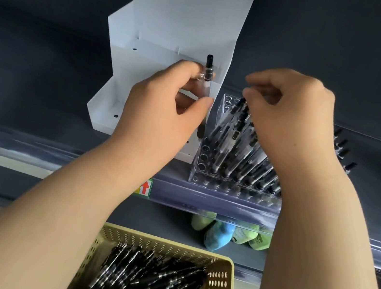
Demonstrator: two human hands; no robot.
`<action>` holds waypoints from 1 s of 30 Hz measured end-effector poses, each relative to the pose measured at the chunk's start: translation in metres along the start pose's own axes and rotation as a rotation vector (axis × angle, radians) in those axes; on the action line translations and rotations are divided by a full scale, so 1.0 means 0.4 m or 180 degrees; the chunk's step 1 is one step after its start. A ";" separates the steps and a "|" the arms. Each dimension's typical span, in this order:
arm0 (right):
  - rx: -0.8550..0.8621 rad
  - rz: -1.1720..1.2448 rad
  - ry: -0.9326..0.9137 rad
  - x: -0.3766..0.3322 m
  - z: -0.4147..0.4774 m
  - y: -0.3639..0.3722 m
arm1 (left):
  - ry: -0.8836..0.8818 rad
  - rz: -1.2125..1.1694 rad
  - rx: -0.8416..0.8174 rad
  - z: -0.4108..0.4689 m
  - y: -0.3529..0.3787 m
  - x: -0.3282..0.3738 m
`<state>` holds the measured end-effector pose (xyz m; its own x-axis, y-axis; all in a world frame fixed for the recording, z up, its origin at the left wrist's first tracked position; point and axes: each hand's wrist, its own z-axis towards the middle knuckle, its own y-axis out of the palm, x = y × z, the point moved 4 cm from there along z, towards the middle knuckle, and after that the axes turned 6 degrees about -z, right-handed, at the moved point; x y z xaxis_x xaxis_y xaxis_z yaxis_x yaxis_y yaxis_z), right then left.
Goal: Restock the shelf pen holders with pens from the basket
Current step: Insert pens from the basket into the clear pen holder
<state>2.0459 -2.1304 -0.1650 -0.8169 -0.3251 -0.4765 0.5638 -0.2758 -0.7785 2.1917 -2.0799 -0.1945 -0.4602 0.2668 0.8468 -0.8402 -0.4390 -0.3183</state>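
Clear-barrelled and black-capped, one pen stood upright in the left hand, pinched between curled fingers and thumb in front of a white stepped stand. The right hand hung with fingers curled above the clear pen holder, fingertips at the top of a second pen slotted there; whether they gripped it was unclear. Below both hands sat the yellow basket, loose pens piled inside.

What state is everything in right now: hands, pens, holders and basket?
left hand, grips a pen upright.
right hand, curled fingertips at a slotted pen's top; grip unclear.
clear holder, partly filled, left holes empty.
white stand, visible tiers empty.
basket, holds many pens.
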 end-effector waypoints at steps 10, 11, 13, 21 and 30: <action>-0.0147 -0.0326 0.0005 -0.012 -0.006 -0.005 | -0.0033 -0.0181 -0.0049 -0.002 0.016 -0.010; -0.0117 -0.0341 -0.0002 -0.013 -0.005 0.000 | -0.0046 -0.0181 -0.0079 -0.002 0.020 -0.012; -0.0032 -0.0350 -0.0017 -0.017 -0.004 0.008 | -0.0056 -0.0162 -0.0148 -0.002 0.025 -0.015; 0.0006 -0.0680 -0.0244 -0.025 -0.002 0.039 | 0.0015 -0.0163 -0.0216 -0.002 0.038 -0.026; -0.0007 -0.0625 0.0158 -0.035 -0.009 -0.007 | 0.0117 -0.0259 -0.0178 -0.007 0.052 -0.039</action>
<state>2.0552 -2.1219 -0.1575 -0.9161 -0.2202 -0.3349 0.3929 -0.3276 -0.8592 2.1805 -2.0909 -0.2157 -0.3991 0.3313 0.8549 -0.8895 -0.3662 -0.2734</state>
